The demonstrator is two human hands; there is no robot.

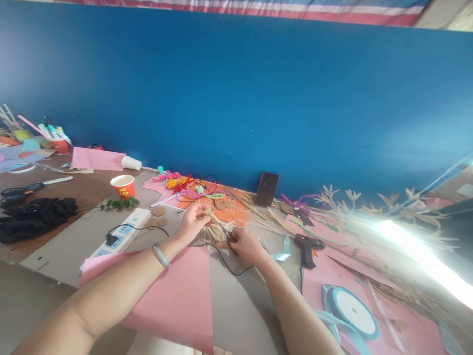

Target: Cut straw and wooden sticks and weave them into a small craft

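My left hand [194,220] is closed, pinching a pale dried straw piece [211,214] between thumb and fingers. In my right hand [244,245] is a pair of dark-handled scissors [229,236], its fingers wrapped round the handles. The scissor blades point up and left toward the straw piece, close to my left fingertips; whether they touch it I cannot tell. Just below both hands lies a small heap of cut straw bits [214,232]. A thin black cable [227,266] runs across the table under my wrists.
To the left are a white power strip [127,228], a red-and-white paper cup [123,187] and green leaves [120,203]. A phone [267,189] leans on the blue wall. At right are a black glue gun [307,249], a ribbon spool [353,313] and dried stalks [353,198]. Pink paper [173,296] lies in front.
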